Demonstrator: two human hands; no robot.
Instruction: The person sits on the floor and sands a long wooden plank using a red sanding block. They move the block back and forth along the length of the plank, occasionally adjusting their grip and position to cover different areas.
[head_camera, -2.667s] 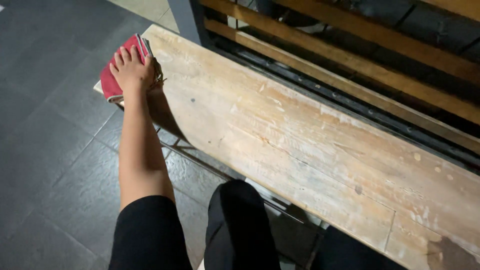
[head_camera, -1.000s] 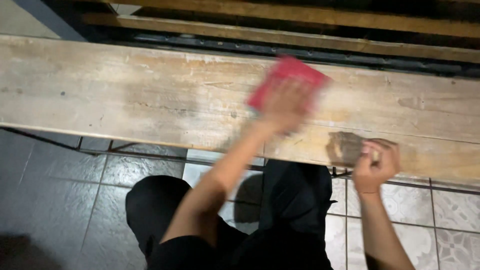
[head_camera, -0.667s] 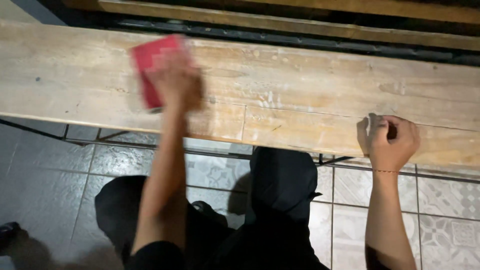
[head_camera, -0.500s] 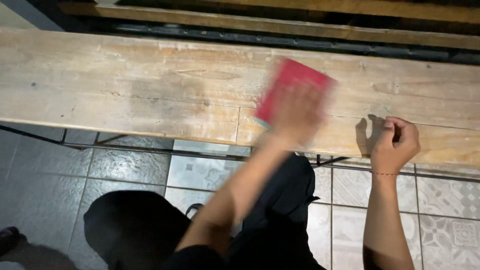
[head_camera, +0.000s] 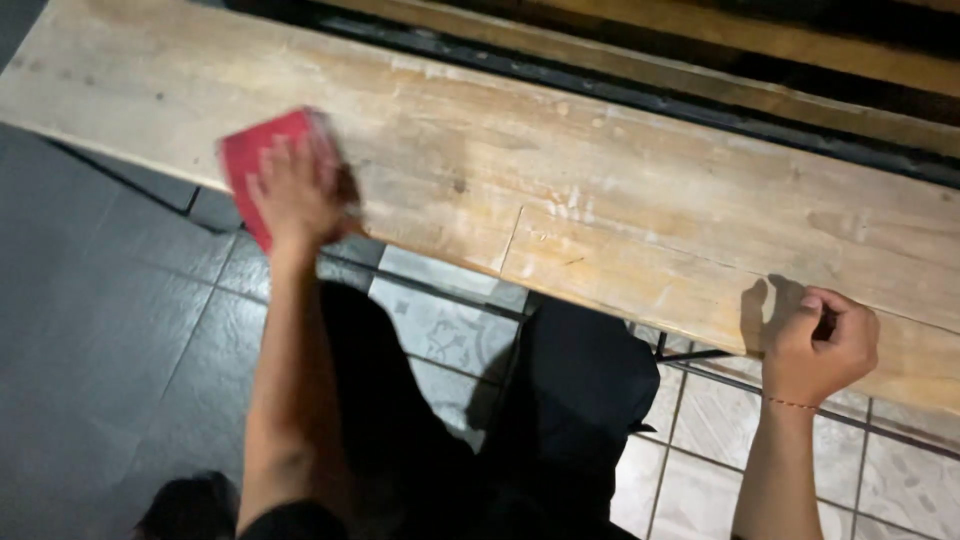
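A long worn wooden plank (head_camera: 620, 200) runs across the view from upper left to right. My left hand (head_camera: 292, 195) presses a red rectangular pad (head_camera: 258, 160) flat on the plank's near edge at the left; the hand is blurred by motion. My right hand (head_camera: 818, 345) rests as a loose fist on the plank's near edge at the right, fingers curled with nothing visible in them. My legs in dark trousers (head_camera: 560, 400) are below the plank.
Behind the plank lie a dark metal rail (head_camera: 640, 95) and more wooden slats (head_camera: 780, 45). The floor is dark grey tile (head_camera: 90, 330) at left and pale patterned tile (head_camera: 440, 320) under the plank. A thin metal frame (head_camera: 700, 355) shows beneath.
My left hand has slid the red pad back and forth along the plank and now has it near the left end. My right hand stays curled on the right edge.
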